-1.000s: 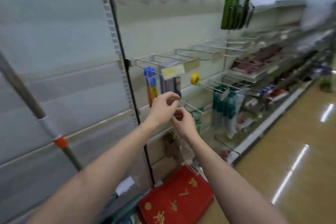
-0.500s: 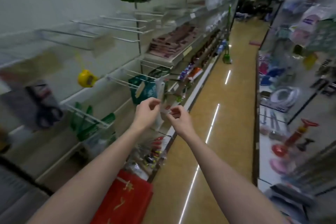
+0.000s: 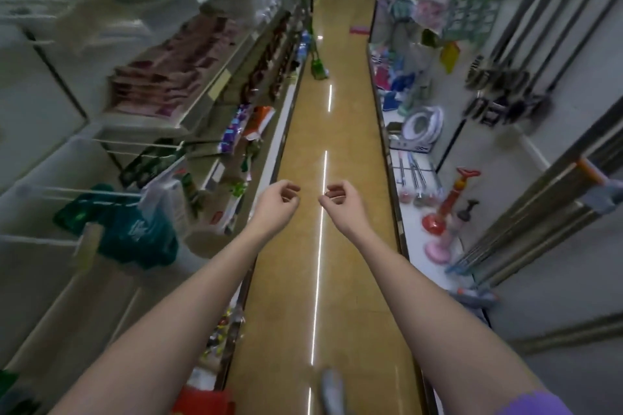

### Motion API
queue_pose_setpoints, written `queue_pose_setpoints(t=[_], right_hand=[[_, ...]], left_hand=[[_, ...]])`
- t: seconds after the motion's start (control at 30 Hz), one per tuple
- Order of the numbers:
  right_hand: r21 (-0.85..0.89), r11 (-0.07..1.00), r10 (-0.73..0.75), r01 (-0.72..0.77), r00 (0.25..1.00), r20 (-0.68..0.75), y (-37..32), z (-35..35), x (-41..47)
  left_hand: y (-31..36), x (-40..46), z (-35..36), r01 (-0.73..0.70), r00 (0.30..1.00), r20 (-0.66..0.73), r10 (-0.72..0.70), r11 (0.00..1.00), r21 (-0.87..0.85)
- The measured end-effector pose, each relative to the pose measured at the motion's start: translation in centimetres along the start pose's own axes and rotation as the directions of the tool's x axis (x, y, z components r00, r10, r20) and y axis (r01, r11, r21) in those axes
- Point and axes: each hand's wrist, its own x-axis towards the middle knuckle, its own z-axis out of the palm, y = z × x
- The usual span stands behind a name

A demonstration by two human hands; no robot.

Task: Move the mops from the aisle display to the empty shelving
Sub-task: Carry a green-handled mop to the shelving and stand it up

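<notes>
Several mops [image 3: 526, 212] with long metal handles and orange and grey collars lean in the display on the right side of the aisle, their heads low near the shelf base. My left hand [image 3: 278, 200] and my right hand [image 3: 340, 200] are stretched out over the aisle floor [image 3: 303, 246], close together, fingers loosely curled, with nothing in them. Both hands are well to the left of the mops. White shelving with bare wire pegs [image 3: 67, 192] runs along the left.
Red and pink plungers [image 3: 438, 222] and a white toilet seat [image 3: 423, 125] sit on the right shelf. Dark brushes [image 3: 499, 77] hang above them. Green bags [image 3: 128, 232] hang on the left pegs. A green dustpan [image 3: 318, 69] stands on the floor further down the aisle.
The view has swung right from the left shelving to look straight down the aisle. My hands have left the peg hook and now hang apart over the floor, holding nothing.
</notes>
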Motion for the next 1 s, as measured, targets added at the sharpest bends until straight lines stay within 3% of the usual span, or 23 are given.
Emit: queue_pose_setpoints(t=[0.2, 0.43, 0.57, 0.77, 1.0], right_hand=[[0.021, 1.0, 0.024, -0.023, 0.999, -0.035, 2.8, -1.4, 13.4], [0.031, 0.991, 0.132, -0.133, 0.991, 0.01, 5.6, -3.1, 29.6], [0.017, 0.99, 0.141, -0.14, 0.99, -0.022, 5.5, -5.6, 38.3], [0.008, 0.989, 0.148, -0.148, 0.989, 0.006, 5.8, -6.2, 49.8], [-0.075, 0.983, 0.169, -0.167, 0.985, 0.025, 7.2, -4.9, 66.7]], left_hand=[[1.7, 12.9, 4.5, -0.011, 0.999, 0.042, 0.01, 0.999, 0.034], [3.4, 28.3, 8.6, 0.084, 0.993, 0.071, -0.096, 0.984, 0.154], [4.5, 36.9, 10.6, 0.1, 0.994, 0.026, -0.105, 0.985, 0.143], [4.3, 48.1, 14.7, 0.099, 0.988, 0.108, -0.114, 0.985, 0.138], [3.0, 66.8, 17.8, 0.08, 0.986, 0.141, -0.089, 0.994, 0.07]])
